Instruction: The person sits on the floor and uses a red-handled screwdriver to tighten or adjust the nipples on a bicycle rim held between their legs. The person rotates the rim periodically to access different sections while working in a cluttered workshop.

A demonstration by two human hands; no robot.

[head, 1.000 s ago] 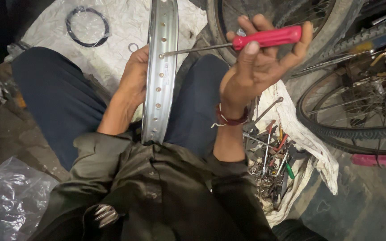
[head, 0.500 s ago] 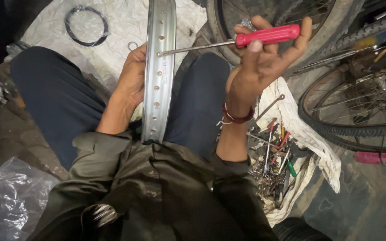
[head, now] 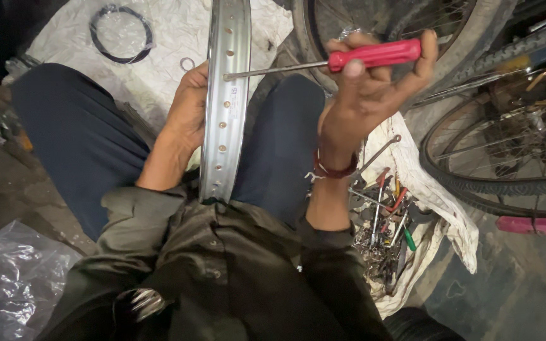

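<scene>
The silver wheel rim [head: 225,95] ran off the top edge, its lower end hidden behind the dark shirt [head: 222,278]. The left hand [head: 188,110] had its fingers concealed behind the rim. The heap of small tools [head: 383,221] at lower right was too jumbled to identify. The bicycle wheel [head: 500,145] was cut by the right edge.

Our left hand [head: 188,110] curls in a grip, forearm angled inward; our right hand [head: 364,95] is raised, fingers closed.
</scene>
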